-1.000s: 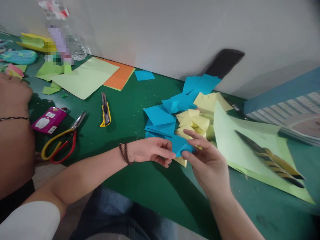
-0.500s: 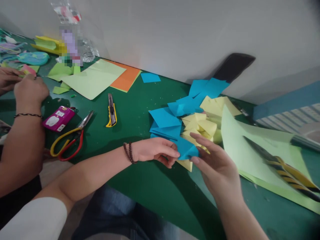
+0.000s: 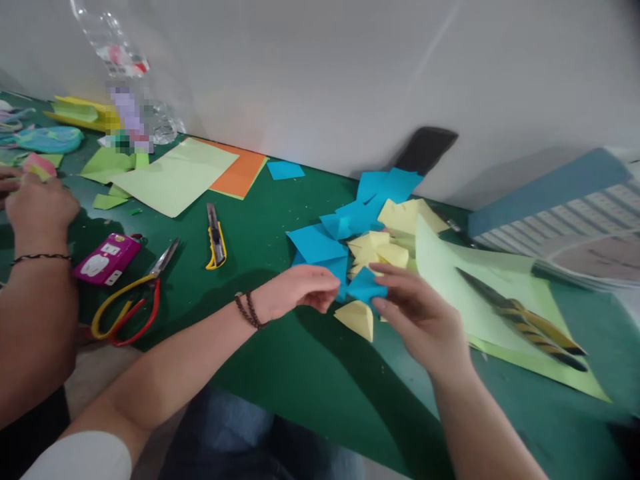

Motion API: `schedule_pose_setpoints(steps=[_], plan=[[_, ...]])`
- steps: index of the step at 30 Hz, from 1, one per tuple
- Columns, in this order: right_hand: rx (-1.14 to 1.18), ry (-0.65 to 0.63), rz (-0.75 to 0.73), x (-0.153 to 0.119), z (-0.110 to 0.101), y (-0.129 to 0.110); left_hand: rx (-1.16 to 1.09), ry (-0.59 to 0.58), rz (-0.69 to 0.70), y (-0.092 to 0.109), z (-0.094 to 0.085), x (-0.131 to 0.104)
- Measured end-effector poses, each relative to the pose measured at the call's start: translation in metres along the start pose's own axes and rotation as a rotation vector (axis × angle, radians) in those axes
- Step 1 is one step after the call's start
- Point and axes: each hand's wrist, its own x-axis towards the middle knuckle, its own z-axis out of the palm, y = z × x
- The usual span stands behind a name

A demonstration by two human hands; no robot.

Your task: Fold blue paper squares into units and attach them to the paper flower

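Paper piece [image 3: 367, 285], blue and seemingly folded, is raised just over the near edge of a paper pile, between the thumb and fingers of the right hand [image 3: 424, 317], which grasp it. The left hand [image 3: 295, 290] is beside it with curled fingers; I cannot tell whether they pinch anything. Yellow pieces [image 3: 377, 250] behind look folded already, as does a yellow cone-like piece [image 3: 357, 320] in front. Several blue sheets [image 3: 320, 243] appear flat or barely creased, so the blue folding seems only partly done. To the right, black-and-yellow-handled scissors [image 3: 530, 327] lie on a pale green sheet [image 3: 445, 273]; to the left, a utility knife [image 3: 215, 237] and red-and-yellow-handled scissors [image 3: 135, 293] rest on the green worktop [image 3: 270, 373].
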Motion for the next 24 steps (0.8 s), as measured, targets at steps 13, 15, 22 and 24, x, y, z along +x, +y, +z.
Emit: schedule_pose_setpoints(steps=[13,15,22,24], plan=[[-0.892,-0.136,0.163,0.134,0.042,0.03,0.556,0.735,0.498,-0.002,-0.031,0.012],[-0.914,-0.186,0.177,0.134,0.047,0.034,0.635,0.758,0.515,-0.003,-0.034,0.014],[-1.034,-0.287,0.229,0.135,0.049,0.035,0.879,0.777,0.541,-0.01,-0.037,0.017],[-1.067,-0.298,0.24,0.135,0.047,0.034,0.946,0.77,0.538,-0.012,-0.04,0.018]])
